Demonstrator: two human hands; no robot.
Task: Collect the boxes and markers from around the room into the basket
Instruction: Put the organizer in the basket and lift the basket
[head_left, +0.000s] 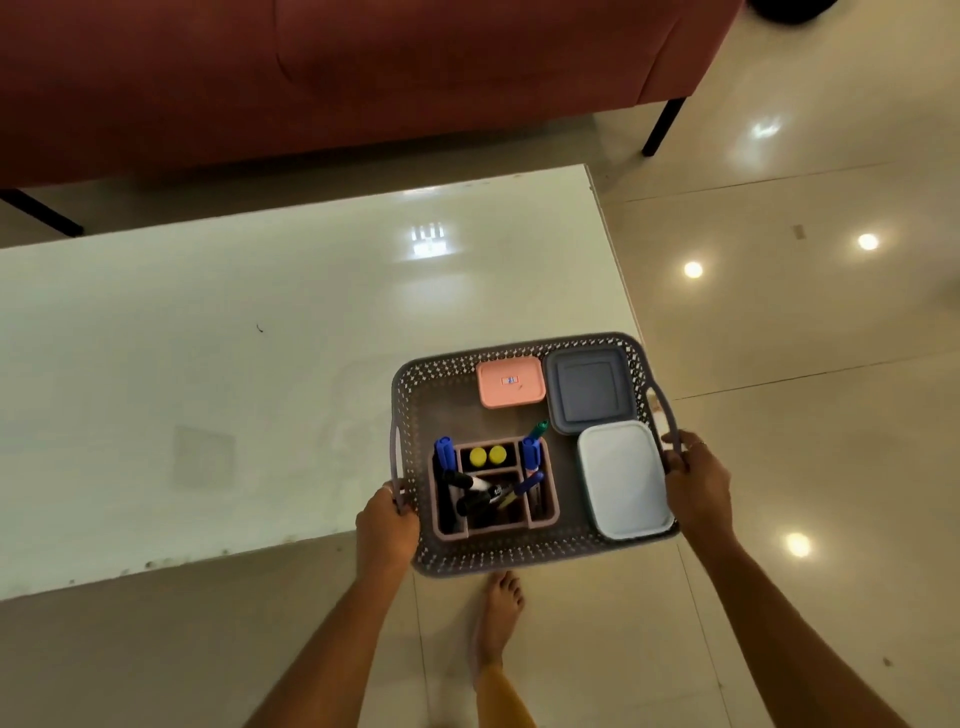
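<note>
Table: a glossy white rectangular table (260, 364) lies under the basket's far part; clipping its edge could tilt the load.
Basket: the grey perforated plastic basket (519, 558) is gripped at both handles by the left hand (387, 530) and right hand (698, 483).
Boxes: a white lidded box (623, 480), a blue-grey one (589, 389) and a pink one (510, 383) lie loose; sliding is possible.
Markers: upright markers (444, 452) in a pink divided caddy (545, 512) could topple.

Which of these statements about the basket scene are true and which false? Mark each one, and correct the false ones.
1. Both hands hold the basket by its handles. True: left hand, right hand.
2. The pink box lies outside the basket. False: it lies inside, at the far side.
3. The markers stand in an organiser. True.
4. The basket holds one box. False: three, pink, blue and white.
5. A sofa stands beyond the table. True.
</note>
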